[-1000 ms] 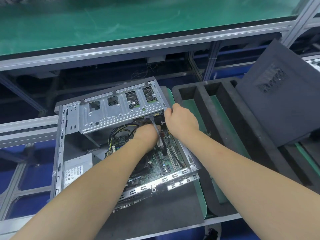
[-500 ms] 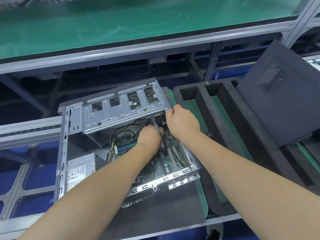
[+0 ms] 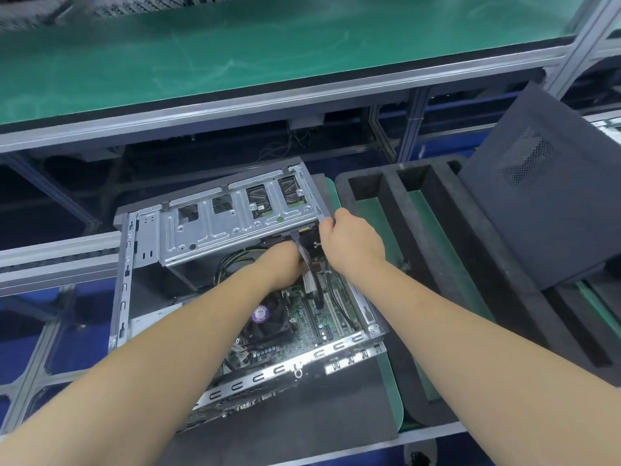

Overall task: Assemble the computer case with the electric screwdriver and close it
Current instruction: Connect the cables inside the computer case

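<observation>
Inside open computer case (image 3: 141,274), both hands (image 3: 353,245) work.

- The computer case (image 3: 127,297), a bare grey metal frame, lies on its side, open face up, rotated askew on the dark mat.
- Its drive cage (image 3: 235,227) spans the case's far end; the green motherboard (image 3: 312,324) lies below it inside the case.
- The black side panel (image 3: 544,203), with a perforated vent, leans tilted to the right of the case, apart from it.
</observation>
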Tool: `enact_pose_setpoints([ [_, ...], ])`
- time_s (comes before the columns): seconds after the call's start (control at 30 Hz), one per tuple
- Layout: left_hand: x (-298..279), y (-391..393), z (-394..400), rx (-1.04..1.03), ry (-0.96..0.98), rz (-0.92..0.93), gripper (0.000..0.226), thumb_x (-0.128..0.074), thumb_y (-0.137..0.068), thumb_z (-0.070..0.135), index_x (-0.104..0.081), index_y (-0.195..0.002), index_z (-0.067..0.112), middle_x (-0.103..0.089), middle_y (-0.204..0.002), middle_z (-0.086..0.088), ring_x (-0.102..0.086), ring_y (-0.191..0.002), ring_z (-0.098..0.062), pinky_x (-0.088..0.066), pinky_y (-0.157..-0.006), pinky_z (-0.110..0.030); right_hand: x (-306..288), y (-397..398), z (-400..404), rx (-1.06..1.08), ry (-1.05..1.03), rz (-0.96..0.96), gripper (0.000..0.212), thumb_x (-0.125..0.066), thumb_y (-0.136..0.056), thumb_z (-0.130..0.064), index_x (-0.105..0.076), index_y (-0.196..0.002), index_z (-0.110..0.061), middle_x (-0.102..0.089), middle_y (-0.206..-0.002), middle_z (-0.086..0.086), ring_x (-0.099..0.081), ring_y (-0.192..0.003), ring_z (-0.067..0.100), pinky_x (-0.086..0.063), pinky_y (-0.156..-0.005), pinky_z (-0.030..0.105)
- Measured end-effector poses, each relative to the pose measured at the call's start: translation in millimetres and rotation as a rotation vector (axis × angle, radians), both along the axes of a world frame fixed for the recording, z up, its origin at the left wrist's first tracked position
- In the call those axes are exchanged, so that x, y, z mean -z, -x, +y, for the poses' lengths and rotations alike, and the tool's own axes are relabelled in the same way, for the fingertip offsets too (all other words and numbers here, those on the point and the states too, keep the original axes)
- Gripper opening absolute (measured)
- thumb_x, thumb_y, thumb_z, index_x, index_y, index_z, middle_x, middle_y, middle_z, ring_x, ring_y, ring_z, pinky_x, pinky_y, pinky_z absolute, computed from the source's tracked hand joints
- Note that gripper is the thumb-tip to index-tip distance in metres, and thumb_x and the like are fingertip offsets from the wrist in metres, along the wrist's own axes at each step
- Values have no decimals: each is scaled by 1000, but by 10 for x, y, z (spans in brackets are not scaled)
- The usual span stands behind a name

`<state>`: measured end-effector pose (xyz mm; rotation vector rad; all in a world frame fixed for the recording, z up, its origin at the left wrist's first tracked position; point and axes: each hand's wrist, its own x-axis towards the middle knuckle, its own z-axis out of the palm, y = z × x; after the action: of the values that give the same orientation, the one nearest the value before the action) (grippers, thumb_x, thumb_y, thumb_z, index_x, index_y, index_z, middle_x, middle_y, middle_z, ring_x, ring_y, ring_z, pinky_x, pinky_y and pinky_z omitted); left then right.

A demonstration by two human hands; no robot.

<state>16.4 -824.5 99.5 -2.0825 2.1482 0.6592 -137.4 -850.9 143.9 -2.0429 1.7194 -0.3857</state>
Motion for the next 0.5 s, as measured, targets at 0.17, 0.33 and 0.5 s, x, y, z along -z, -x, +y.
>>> enact_pose_setpoints([
  [0.17, 30, 213, 19, -227, 18, -134, 29, -67, -92, 44, -64, -82, 18, -67, -82, -3, -60, -77, -24, -49, -72, -34, 24, -8, -17, 5, 3, 12, 28, -29, -109, -36, -48, -104, -17, -60, -90, 4, -60, -79, 28, -44, -65, 35],
  [0.33, 44, 493, 35, -112, 55, -492, 21, -64, -89, 11, -54, -75, 23, -48, -64, 4, -48, -57, -17, -37, -53, -25, 29, -6, -23, 3, 6, 19, 32, -29, -110, -37, -53, -110, -15, -59, -90, 4, -59, -78, 27, -42, -62, 33],
  [0.5, 199, 484, -57, -82, 44, -442, 10, -62, -92, 9, -68, -97, 14, -60, -78, -1, -68, -78, -28, -47, -58, -33, 40, -2, -22, 3, 1, 9, 35, -29, -110, -38, -55, -114, -15, -60, -93, 4, -60, -80, 26, -45, -65, 33],
])
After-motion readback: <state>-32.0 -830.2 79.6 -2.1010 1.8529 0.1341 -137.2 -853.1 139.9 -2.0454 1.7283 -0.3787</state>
